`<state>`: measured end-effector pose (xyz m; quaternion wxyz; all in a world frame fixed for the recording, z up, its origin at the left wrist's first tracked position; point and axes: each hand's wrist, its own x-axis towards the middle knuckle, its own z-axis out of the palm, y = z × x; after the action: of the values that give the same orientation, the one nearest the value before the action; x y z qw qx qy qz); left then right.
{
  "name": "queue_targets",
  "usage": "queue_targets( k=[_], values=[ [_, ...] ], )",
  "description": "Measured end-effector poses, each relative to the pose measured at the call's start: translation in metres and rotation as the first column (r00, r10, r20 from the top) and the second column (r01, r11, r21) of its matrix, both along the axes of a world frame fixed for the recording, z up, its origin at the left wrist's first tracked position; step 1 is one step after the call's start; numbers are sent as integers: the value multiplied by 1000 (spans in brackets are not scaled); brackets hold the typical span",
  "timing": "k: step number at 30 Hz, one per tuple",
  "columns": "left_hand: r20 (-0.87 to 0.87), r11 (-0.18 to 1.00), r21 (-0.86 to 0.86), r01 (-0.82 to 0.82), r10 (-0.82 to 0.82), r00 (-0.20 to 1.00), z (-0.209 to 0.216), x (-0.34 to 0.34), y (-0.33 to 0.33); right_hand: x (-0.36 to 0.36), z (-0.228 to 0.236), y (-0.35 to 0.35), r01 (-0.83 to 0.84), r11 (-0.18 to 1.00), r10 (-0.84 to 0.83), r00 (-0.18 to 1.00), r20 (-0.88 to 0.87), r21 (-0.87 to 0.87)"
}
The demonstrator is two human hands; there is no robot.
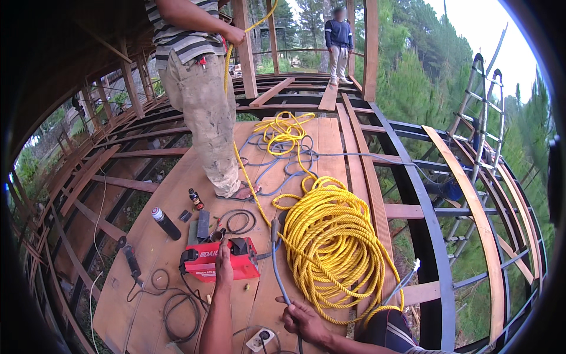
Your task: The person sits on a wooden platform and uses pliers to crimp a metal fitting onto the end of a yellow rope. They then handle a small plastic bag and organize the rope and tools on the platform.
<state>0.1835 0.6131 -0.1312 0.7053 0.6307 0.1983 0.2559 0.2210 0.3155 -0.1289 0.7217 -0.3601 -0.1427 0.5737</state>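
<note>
My left hand (224, 268) is raised edge-on in front of a red box-shaped machine (239, 265) with black corners. Its fingertips meet a small dark, round, cup-like thing (216, 236); whether they grip it cannot be made out. Lower right, my right hand (303, 321) is closed around a grey-blue cable (279, 274), which runs up past the machine's right side. Just beyond that cable lies a big coil of yellow rope (336, 248). A person (200, 112) in a striped shirt stands barefoot ahead, one hand on a yellow rope that hangs down to the boards.
A black flask (166, 224), a small bottle (196, 199), an angle grinder (130, 259) and a white socket block (259, 340) sit on the plank platform (259, 206). Open gaps show between the surrounding beams. A ladder (483, 118) rises at right; another person (338, 44) stands far back.
</note>
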Motion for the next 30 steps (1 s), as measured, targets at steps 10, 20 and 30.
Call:
queue_targets(
  k=[10, 20, 30],
  values=[
    [84, 816, -575, 66, -21, 996, 27, -61, -137, 93, -42, -45, 203, 978, 75, -116, 990, -51],
    [210, 764, -641, -74, 267, 941, 41, -90, -151, 223, -11, -11, 598, 782, -591, 624, 512, 173],
    [214, 807, -590, 32, 118, 970, 34, -68, -189, 138, -206, -124, 347, 738, 675, -401, 620, -579]
  ],
)
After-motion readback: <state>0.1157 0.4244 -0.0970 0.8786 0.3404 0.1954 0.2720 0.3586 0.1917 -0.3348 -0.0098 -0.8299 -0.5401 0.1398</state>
